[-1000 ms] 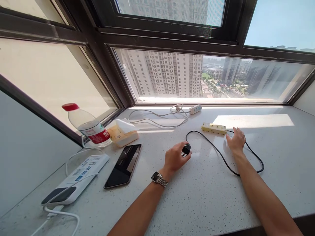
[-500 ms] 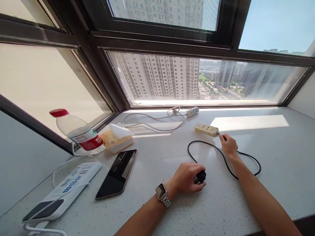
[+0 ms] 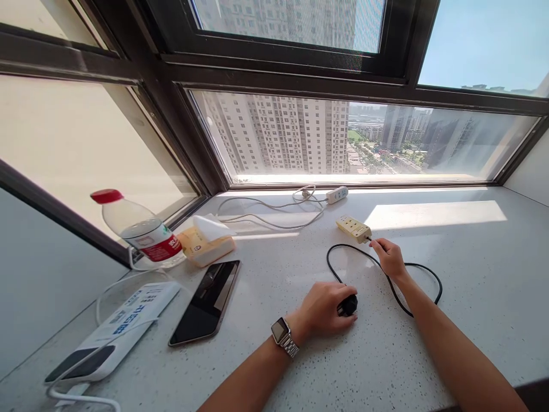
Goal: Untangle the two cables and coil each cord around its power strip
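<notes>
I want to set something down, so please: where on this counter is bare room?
Bare counter lies between the black cord and the right wall. A smaller patch lies between the phone and left hand. It is crowded at left, around the bottle, tissue pack and white device, and around the right hand and yellow power strip.

The single view looks from the person's head, over the near side of the bench (image 3: 484,320), facing forward to the front window (image 3: 295,137) and tilted downward. The left hand (image 3: 328,309) and right hand (image 3: 389,258) lie at close range, forearms (image 3: 454,349) entering from the bottom edge; the frame is wide, reaching the side window (image 3: 86,137) at left.
</notes>
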